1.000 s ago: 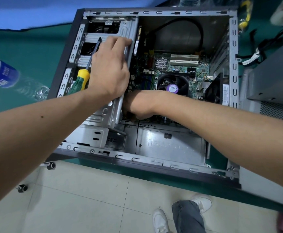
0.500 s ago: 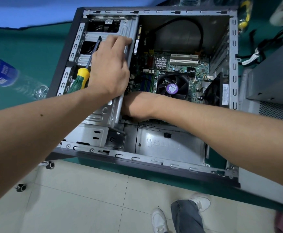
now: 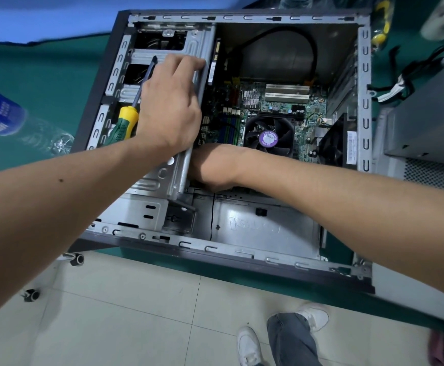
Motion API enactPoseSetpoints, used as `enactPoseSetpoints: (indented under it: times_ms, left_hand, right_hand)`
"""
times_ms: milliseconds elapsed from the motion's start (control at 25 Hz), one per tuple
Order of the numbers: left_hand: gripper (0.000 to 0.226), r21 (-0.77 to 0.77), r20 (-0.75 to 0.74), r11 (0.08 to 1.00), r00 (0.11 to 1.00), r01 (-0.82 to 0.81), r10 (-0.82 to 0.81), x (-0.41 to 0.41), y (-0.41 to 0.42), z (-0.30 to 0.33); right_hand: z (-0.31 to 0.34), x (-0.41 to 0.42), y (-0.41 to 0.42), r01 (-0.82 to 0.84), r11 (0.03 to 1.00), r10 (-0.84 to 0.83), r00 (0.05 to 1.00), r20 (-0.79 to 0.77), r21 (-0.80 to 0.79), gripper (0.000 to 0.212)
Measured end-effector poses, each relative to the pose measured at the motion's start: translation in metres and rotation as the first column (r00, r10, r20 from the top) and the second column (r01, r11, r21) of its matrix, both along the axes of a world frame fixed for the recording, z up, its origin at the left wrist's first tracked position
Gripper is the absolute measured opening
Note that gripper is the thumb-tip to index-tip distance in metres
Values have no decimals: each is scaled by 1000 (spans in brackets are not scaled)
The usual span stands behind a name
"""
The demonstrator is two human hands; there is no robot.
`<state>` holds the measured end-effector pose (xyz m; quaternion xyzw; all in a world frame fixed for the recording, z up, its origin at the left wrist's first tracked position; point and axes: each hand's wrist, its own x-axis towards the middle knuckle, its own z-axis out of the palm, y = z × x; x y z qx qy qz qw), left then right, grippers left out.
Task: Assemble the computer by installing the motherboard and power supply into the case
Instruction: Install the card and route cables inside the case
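Change: almost nothing has moved since a second ago; both hands keep their places, the right wrist sitting perhaps slightly deeper in the case (image 3: 365,107).
Left hand (image 3: 172,107): fingers curled over the edge of the drive cage (image 3: 173,178), holding it; a screwdriver (image 3: 128,122) lies just beside it, whether gripped I cannot tell.
Right hand (image 3: 213,165): reaching under the cage at the board's near edge; its fingers are hidden, so open or gripping cannot be told.
Board (image 3: 284,107): lying inside the case, fan (image 3: 268,137) on top.
Supply (image 3: 427,120): outside, on the mat to the right, not yet installed.
Risk: working blind under the cage, the right hand could snag a cable or scrape the board; the screwdriver tip could slip onto components if the cage shifts.
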<state>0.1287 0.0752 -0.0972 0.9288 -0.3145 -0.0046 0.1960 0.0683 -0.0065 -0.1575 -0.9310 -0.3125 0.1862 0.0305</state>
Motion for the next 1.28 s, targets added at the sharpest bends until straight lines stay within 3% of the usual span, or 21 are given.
enactPoseSetpoints:
  times_ms: [680,1120,1280]
  left_hand:
    - [45,-3,-5,1000,1000,1,-1,-1,-1,0]
    - [43,-4,2,1000,1000,1,-1,0,1,-1]
    - [43,-2,2,1000,1000,-2,2,-1,-1,-1]
  right_hand:
    - [3,3,-4,164,984,-156,982,-103,70,8]
    - [4,-2,2,-10,1000,10,1000,-15,29,10]
    - [9,-1,-3,57,998,-55,993,-101,15,6]
